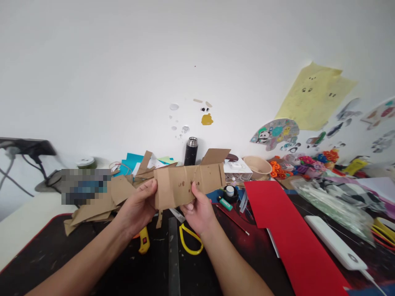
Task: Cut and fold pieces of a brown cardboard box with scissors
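A creased, brown piece of cardboard [182, 186] with dark spots is held up above the desk between both hands. My left hand [142, 203] grips its left end, thumb on the near face. My right hand [199, 209] pinches its lower edge near the middle, thumb also on the near face. Below the cardboard lie yellow-handled scissors [191, 242], partly hidden by my right hand. A dark metal ruler [174, 259] points toward me beside them. The yellow utility knife [144, 240] rests under my left forearm, its other end hidden.
Cardboard scraps [95, 205] pile up at the left. A black thermos [191, 151] stands against the wall. Red card [286, 230], a white glue gun or similar white device [333, 242] and a clear plastic bag [336, 209] cover the right side. A beige bowl [257, 164] sits behind.
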The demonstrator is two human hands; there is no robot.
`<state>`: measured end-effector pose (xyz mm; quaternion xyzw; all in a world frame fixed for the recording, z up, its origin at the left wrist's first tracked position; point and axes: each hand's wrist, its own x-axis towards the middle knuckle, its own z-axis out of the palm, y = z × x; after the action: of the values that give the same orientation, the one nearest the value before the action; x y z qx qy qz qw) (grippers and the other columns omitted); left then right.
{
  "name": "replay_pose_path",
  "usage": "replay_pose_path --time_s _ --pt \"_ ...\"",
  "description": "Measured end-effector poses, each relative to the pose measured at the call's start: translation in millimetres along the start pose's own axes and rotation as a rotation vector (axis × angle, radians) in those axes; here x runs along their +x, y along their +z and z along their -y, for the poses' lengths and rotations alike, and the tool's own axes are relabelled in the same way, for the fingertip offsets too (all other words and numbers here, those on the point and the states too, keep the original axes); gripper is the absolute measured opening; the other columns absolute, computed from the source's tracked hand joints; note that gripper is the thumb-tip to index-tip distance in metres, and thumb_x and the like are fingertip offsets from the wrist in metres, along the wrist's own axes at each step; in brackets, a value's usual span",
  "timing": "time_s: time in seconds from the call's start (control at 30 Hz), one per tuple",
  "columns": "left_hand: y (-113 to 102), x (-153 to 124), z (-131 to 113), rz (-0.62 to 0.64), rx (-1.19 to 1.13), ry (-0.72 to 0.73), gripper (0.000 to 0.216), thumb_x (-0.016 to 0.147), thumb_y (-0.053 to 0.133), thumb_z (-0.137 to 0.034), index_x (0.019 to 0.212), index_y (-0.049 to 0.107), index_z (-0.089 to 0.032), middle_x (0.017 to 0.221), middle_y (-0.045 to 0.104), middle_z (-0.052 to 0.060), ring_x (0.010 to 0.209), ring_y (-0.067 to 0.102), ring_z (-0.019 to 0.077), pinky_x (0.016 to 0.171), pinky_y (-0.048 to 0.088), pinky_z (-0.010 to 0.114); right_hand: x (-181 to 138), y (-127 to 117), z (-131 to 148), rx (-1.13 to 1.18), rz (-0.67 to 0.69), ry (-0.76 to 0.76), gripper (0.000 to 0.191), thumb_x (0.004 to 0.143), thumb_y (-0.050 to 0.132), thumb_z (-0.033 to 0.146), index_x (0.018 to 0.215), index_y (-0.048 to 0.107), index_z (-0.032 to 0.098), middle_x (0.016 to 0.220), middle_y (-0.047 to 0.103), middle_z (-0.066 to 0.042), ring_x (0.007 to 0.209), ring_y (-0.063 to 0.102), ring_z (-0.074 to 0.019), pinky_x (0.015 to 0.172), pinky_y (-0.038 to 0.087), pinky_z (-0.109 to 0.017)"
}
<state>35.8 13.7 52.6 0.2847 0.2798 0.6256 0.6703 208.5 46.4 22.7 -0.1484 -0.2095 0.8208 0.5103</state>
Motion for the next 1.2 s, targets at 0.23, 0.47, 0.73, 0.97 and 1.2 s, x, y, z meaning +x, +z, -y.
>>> replay_pose_path --time_s 0.23,0.47,0.73,0.97,1.2 --pt "-1 -2 -9 -0.078 0.089 -0.059 0.032 0.057 0.105 -0.029 0.072 0.082 -0.013 0.072 0.081 0.007 0.061 0.072 0.0171 0.057 0.060 0.023 2 0 4 0.009 -0.030 -0.029 0.035 0.078 0.096 0.037 0.086 0.071 0.013 0.066 0.073 0.003 0.036 0.036 -0.0011 0.033 0.029 -0.013" --pt "-3 -1 1 0.008 0.088 -0.029 0.038 0.066 0.100 -0.031 0.096 0.086 -0.013 0.092 0.086 0.013 0.081 0.080 0.0272 0.066 0.062 0.028 -2 2 1 -0.006 0.007 -0.009 0.044 0.069 0.101 0.041 0.085 0.071 0.013 0.062 0.070 0.004 0.036 0.036 -0.0013 0.035 0.031 -0.013" --pt "-9 1 9 0.021 0.024 -0.051 0.040 0.063 0.102 -0.031 0.095 0.084 -0.015 0.090 0.086 0.011 0.080 0.081 0.0285 0.066 0.062 0.029 -1 2 -1 -0.025 0.011 -0.010 0.048 0.065 0.102 0.045 0.084 0.071 0.014 0.059 0.067 0.006 0.035 0.032 -0.0009 0.035 0.031 -0.014" --pt "1 -7 -3 -0.101 0.060 -0.090 0.034 0.061 0.102 -0.027 0.087 0.085 -0.016 0.084 0.085 0.009 0.066 0.075 0.0209 0.060 0.061 0.025 -2 5 0 -0.105 -0.053 -0.101 0.050 0.066 0.102 0.048 0.081 0.067 0.016 0.058 0.064 0.006 0.036 0.036 -0.0021 0.036 0.029 -0.015" --pt "2 -5 -15 -0.145 0.117 -0.095 0.023 0.061 0.097 -0.014 0.078 0.083 -0.011 0.079 0.083 0.012 0.066 0.074 0.0202 0.060 0.060 0.024 -2 6 -6 -0.137 -0.078 -0.115 0.054 0.062 0.103 0.050 0.081 0.065 0.016 0.058 0.064 0.006 0.037 0.037 -0.0024 0.037 0.031 -0.016"
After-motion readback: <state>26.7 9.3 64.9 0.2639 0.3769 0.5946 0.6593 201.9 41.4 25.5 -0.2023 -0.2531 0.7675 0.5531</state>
